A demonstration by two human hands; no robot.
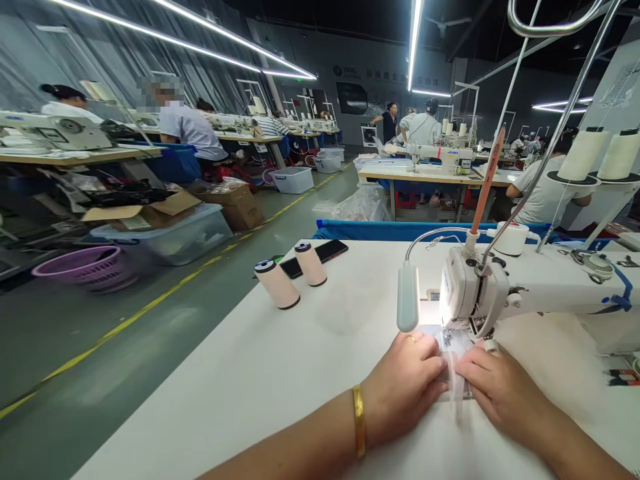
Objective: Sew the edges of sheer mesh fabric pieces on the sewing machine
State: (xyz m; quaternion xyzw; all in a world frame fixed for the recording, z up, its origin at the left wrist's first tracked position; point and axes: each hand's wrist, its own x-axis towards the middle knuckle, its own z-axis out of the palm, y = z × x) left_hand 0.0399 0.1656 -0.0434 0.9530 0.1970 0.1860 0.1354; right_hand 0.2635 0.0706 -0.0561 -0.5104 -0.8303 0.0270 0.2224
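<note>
At the sewing machine point(565, 290), both hands are at work just on the near side of its presser foot point(447, 339). A sheer, whitish fabric strip point(456, 388) lies between them, its far part by the foot and its near end trailing over the counter point(320, 353) toward the person. The left hand point(407, 377), with a gold bracelet point(359, 421) at its wrist, has its fingers curled in and pinching the strip's left side; the right hand point(505, 387) grips the right side with bent fingers, thumb low. How firmly either one presses cannot be told, and the needle tip is too small to make out.

The step in hand looks like lining up or feeding the strip for a seam. The next move would call for both hands to keep the strip flat and straight as it goes under the foot, with the fingers well away from the needle.

A lamp point(408, 297) hangs just left of the machine head and lights the spot. Farther left on the counter stand two thread cones, a nearer one point(277, 285) and a farther one point(311, 265), with a smartphone point(333, 251) behind them.
</note>
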